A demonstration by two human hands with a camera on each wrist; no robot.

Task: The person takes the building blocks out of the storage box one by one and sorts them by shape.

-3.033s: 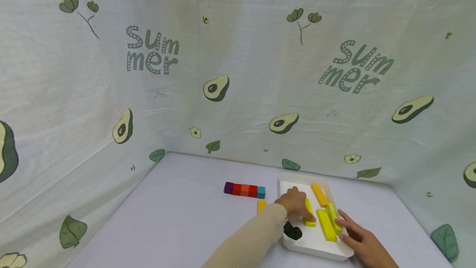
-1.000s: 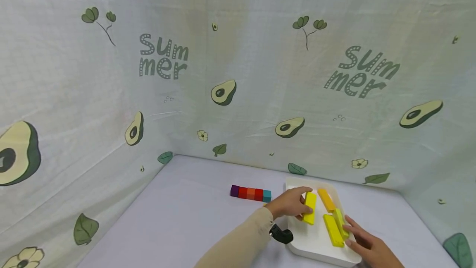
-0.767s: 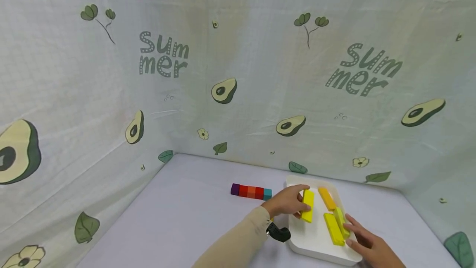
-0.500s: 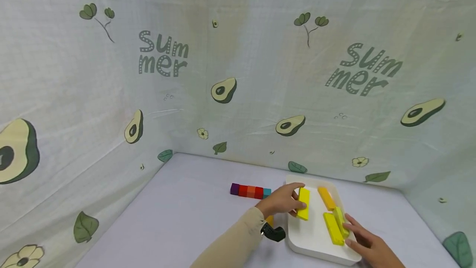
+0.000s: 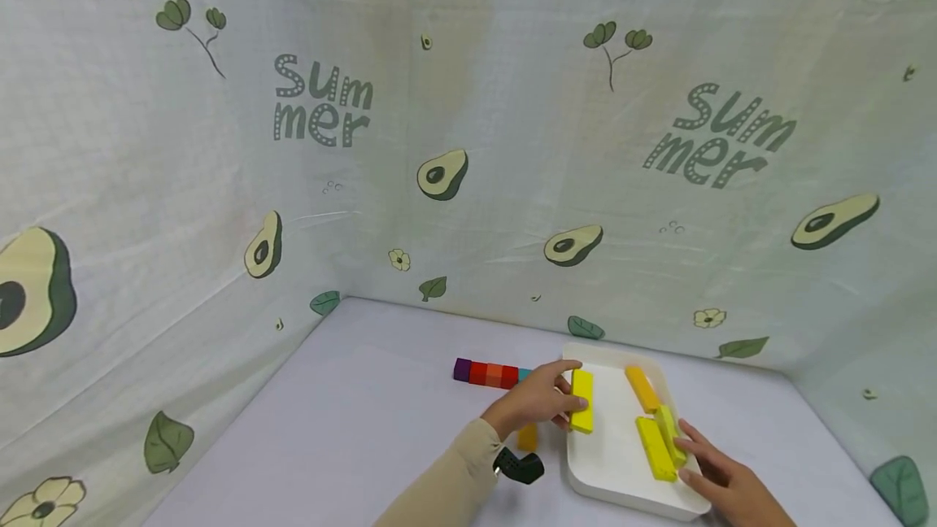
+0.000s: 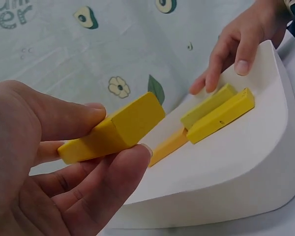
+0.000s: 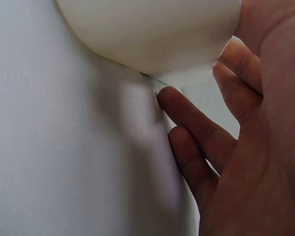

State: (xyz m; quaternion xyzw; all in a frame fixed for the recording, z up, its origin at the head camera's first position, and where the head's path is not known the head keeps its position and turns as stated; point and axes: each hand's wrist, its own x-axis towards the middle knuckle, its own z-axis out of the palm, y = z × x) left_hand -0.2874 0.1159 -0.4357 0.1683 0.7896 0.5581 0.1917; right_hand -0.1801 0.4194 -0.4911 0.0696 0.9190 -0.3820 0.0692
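Observation:
My left hand (image 5: pixel 534 398) pinches a bright yellow rectangular block (image 5: pixel 581 402) between thumb and fingers, over the left side of a white tray (image 5: pixel 622 498). In the left wrist view the held block (image 6: pixel 113 129) is raised above the tray floor. At the tray's right side my right hand (image 5: pixel 728 485) grips the rim, some fingers reaching inside and others outside below it. Close to those fingers lie a yellow block (image 5: pixel 655 450) and a yellow-green block (image 5: pixel 669 434) side by side. An orange block (image 5: pixel 642 389) rests behind them in the tray.
Left of the tray, another orange block (image 5: pixel 528 437) lies on the white table, partly hidden by the left arm. A row of purple, red, orange-red and blue cubes (image 5: pixel 486 375) sits farther back. A patterned cloth (image 5: pixel 476 104) hangs behind the table.
My left hand has picked the yellow block up from the tray floor and carried it left, toward the tray's left rim. The right hand has stayed at the right rim.

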